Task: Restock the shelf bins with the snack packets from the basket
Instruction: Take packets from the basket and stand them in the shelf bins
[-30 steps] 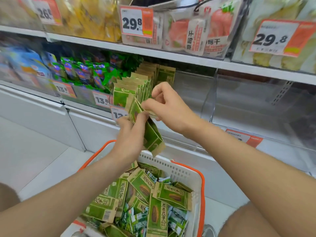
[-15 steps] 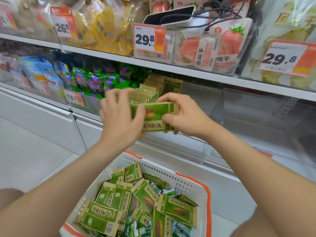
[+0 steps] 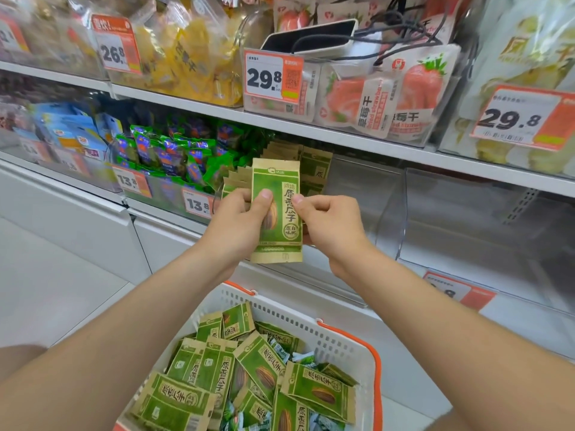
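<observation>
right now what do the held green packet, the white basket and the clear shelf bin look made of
Green-and-tan seed packet: matte paper or paper-look film; dull, flat crimped ends. White slotted basket with orange rim: moulded plastic, slight sheen. Clear shelf bin: rigid transparent plastic, perhaps acrylic; see-through walls, bright edges.

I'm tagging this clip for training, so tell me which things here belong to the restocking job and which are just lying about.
Part of the job: held packet, left hand, right hand, basket, loose packets in it, shelved packets.
Just there: phone, strawberry bags, yellow snack bags, blue-green sweets.
</observation>
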A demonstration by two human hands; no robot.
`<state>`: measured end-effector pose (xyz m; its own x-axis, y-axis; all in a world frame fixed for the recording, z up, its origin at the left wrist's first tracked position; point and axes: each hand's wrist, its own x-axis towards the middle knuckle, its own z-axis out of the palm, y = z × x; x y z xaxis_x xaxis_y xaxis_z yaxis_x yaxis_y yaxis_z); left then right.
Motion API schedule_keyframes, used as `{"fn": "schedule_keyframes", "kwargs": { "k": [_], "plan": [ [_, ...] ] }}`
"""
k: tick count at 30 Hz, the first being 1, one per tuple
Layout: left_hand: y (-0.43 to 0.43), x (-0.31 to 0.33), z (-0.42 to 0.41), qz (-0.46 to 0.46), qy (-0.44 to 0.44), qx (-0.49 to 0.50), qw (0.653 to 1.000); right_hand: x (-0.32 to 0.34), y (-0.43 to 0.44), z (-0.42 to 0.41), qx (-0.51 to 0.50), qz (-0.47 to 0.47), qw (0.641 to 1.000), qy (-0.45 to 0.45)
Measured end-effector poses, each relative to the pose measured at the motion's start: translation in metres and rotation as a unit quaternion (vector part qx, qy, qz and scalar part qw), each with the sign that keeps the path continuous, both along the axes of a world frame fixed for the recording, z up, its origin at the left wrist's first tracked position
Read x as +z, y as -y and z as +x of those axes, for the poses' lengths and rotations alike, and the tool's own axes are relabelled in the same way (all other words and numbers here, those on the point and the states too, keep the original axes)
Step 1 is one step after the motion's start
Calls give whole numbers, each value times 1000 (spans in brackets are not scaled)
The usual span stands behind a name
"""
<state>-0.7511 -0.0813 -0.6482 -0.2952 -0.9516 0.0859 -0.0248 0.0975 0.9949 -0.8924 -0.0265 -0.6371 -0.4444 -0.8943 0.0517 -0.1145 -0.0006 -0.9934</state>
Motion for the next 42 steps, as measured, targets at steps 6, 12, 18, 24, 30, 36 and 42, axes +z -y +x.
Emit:
{"fn": "schedule_keyframes", "kwargs": {
  "k": [6, 12, 18, 24, 30, 36, 42],
  "plan": [
    [5, 6, -9, -107, 67, 33, 991, 7, 9, -3, 56, 84, 995, -11],
    [24, 16, -8, -334, 218, 98, 912, -6, 55, -34, -101, 97, 988, -70],
    [43, 10, -10, -424, 385, 70, 817, -21, 85, -68, -167, 155, 965, -133],
    [60, 6, -19, -425, 465, 44, 776, -39, 112, -77, -90, 229, 954, -170],
    [68, 5, -23, -428, 483, 43, 763, -58, 145, -84, -34, 266, 949, -164],
    [73, 4, -23, -432, 489, 37, 757, -42, 144, -83, -54, 263, 957, -108],
    [75, 4, -22, -434, 496, 34, 752, -42, 156, -85, -145, 218, 917, -302]
  ]
}}
